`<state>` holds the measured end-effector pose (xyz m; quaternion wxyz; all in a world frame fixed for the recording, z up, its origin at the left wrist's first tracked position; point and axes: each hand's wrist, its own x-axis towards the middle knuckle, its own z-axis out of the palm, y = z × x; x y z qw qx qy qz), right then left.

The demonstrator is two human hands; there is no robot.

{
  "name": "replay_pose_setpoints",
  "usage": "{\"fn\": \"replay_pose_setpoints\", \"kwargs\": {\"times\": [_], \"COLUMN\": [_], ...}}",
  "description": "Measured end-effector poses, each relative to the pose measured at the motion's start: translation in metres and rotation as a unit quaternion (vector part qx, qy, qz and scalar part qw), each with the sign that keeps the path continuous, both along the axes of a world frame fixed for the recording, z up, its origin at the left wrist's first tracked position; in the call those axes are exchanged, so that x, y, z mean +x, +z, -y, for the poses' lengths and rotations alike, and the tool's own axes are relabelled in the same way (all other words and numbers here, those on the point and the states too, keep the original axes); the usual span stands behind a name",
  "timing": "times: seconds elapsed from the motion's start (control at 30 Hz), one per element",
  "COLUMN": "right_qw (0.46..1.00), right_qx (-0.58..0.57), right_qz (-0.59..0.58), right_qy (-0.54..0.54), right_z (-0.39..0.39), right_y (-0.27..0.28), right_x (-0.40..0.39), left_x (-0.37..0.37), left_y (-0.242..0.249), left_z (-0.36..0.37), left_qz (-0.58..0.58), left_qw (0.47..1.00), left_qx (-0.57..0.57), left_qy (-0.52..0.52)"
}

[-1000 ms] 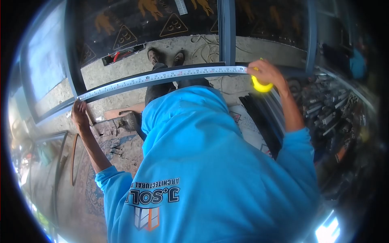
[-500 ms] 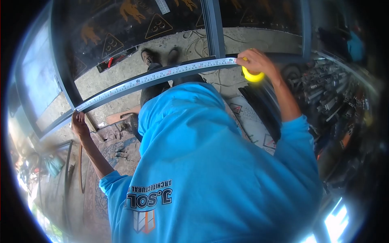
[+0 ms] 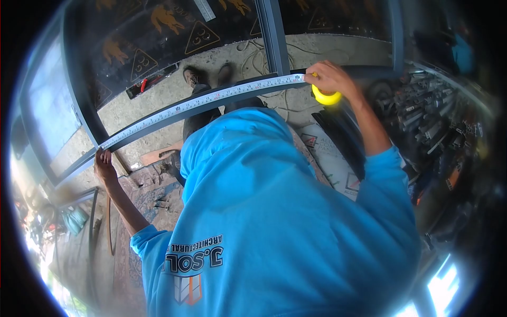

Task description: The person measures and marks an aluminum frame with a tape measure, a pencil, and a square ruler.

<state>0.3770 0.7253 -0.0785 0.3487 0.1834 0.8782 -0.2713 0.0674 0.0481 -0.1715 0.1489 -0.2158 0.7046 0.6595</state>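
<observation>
A white tape measure blade [image 3: 211,97] is stretched along a dark grey metal frame bar [image 3: 158,123]. At its left end, by the corner with another bar, my left hand [image 3: 104,162] is closed on the end of the blade. The yellow tape case [image 3: 326,97] hangs under my right hand [image 3: 328,78], whose fingers are closed round it near the joint with a middle bar [image 3: 273,42]. Part of the case is hidden by that hand.
Dark printed boards [image 3: 211,26] lie beyond the frame, with a ruler-like strip [image 3: 205,9] on them. Many metal profiles [image 3: 430,116] are piled at the right. A cord [image 3: 256,55] lies on the concrete floor. A patterned rug [image 3: 153,198] is at the lower left.
The view has shifted slightly. My two hands and the stretched tape hold nearly the same places along the bar.
</observation>
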Motion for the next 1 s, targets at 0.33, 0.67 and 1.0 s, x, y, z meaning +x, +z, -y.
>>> {"fn": "replay_pose_setpoints", "kwargs": {"times": [0.33, 0.67, 1.0], "right_qw": [0.996, 0.971, 0.952], "right_qx": [0.0, -0.192, 0.02], "right_qz": [-0.075, -0.139, -0.305], "right_qy": [0.051, -0.025, -0.001], "right_z": [-0.004, 0.086, 0.177], "right_y": [-0.011, 0.074, -0.045], "right_x": [0.009, -0.153, -0.341], "left_x": [0.006, 0.061, 0.01], "left_y": [0.003, 0.092, 0.084], "left_z": [-0.004, -0.249, -0.073], "left_qz": [-0.022, 0.013, -0.132], "left_qw": [0.966, 0.98, 0.987], "left_qx": [-0.203, 0.165, -0.038], "left_qy": [-0.161, -0.106, 0.079]}}
